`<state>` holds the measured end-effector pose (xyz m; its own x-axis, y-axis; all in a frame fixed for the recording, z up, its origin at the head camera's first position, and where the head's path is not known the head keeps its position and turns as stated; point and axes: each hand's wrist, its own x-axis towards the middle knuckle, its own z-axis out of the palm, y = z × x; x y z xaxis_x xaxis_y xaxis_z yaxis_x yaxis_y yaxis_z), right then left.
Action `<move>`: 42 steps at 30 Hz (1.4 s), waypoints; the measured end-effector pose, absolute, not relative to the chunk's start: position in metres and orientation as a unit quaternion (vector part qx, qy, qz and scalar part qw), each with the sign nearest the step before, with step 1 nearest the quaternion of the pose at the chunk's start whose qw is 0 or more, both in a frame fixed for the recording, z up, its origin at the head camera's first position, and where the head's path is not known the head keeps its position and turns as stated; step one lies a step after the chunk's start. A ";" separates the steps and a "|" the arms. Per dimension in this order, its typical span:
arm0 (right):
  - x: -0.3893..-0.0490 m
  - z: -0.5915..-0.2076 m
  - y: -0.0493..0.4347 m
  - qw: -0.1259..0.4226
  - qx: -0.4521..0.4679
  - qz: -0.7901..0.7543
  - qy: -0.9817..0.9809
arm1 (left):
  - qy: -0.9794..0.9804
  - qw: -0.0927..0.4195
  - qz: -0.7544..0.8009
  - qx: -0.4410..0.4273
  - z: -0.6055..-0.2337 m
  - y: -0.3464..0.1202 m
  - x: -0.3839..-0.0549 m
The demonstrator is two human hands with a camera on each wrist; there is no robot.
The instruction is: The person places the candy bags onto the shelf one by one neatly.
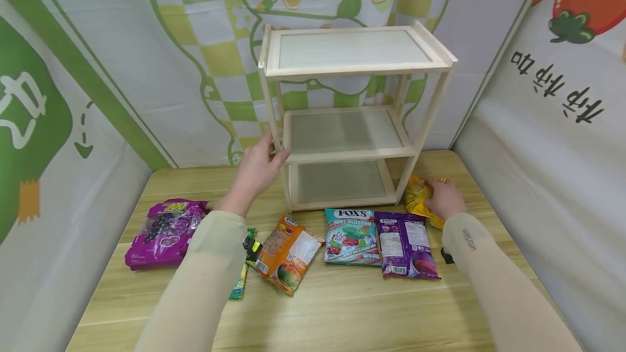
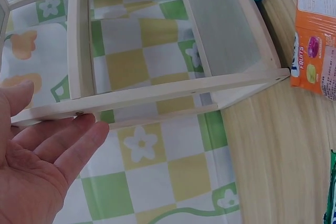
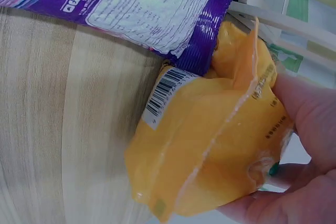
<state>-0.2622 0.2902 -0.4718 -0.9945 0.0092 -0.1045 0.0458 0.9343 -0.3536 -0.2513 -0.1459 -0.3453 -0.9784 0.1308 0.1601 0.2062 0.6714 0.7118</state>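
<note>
The relation that seems to count most here is between the crumpled yellow plastic bag (image 3: pixel 210 145) and the pale wooden three-tier rack (image 1: pixel 349 155): the bag lies at the rack's right side, close by its right front post, on the light wood-grain worktop (image 1: pixel 342 314). The right hand (image 1: pixel 446 200) is much the nearer to it and already grips it, thumb and fingers closed on the bag's right side, the side turned away from the rack, so the bag's bulk lies to the left of the hand, toward the rack. The bag is too creased for its long axis to be told surely, though a seam shows along it in the right wrist view. The left hand (image 1: pixel 259 170) is well apart from the bag, at the rack's left front post, which it holds lightly between thumb and fairly straight fingers. Along the rack's front lie a teal flat candy bag (image 1: pixel 351 238) and, beside it, a purple shiny candy bag (image 1: pixel 406 243), whose end appears to touch the yellow one. An orange rectangular candy bag (image 1: pixel 288 254) lies before the rack's left front corner, with a magenta plump grape-printed bag (image 1: pixel 163 232) farther left of the rack.
</note>
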 end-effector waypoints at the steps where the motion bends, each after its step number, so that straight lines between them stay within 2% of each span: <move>1: -0.262 -0.472 0.290 0.043 0.015 -0.180 0.983 | -0.913 0.048 -0.394 -0.091 -0.346 -0.146 -0.251; 11: -0.253 -0.464 0.285 -0.040 0.027 -0.173 0.984 | -0.916 0.053 -0.387 -0.091 -0.346 -0.145 -0.252; 21: -0.250 -0.468 0.290 -0.189 0.010 -0.144 0.971 | -0.911 0.055 -0.400 -0.090 -0.348 -0.144 -0.253; 26: -0.253 -0.461 0.291 -0.287 -0.020 -0.129 0.949 | -0.914 0.065 -0.391 -0.089 -0.349 -0.145 -0.253; 29: -0.254 -0.453 0.291 -0.326 -0.034 -0.128 0.936 | -0.914 0.068 -0.389 -0.090 -0.350 -0.145 -0.253; 42: -0.253 -0.417 0.285 -0.382 -0.035 -0.150 0.911 | -0.919 0.068 -0.379 -0.087 -0.351 -0.144 -0.254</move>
